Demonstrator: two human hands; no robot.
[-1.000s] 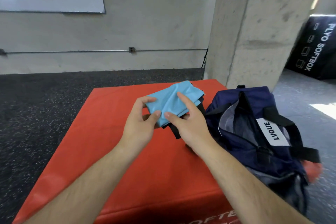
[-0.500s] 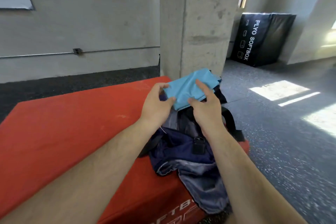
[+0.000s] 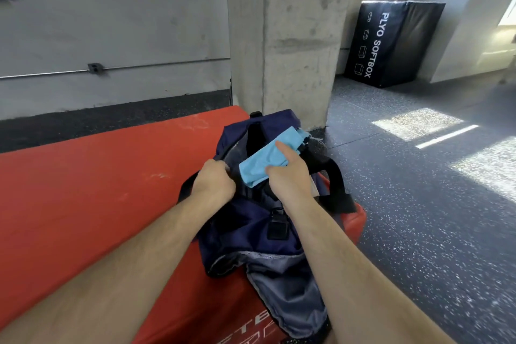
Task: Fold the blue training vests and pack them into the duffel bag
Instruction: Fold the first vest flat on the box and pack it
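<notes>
Light-blue fabric, the folded vest (image 3: 259, 160) hangs just above the open mouth of the navy duffel bag (image 3: 245, 220), its long axis slanting from near-left to far-right, roughly along the bag. The right hand (image 3: 290, 180) pinches it, forefinger laid along the top; the left hand (image 3: 213, 184), just beside, grips the bag's rim. The opening lies directly beneath the vest, so the next move is probably a short push downward.
</notes>
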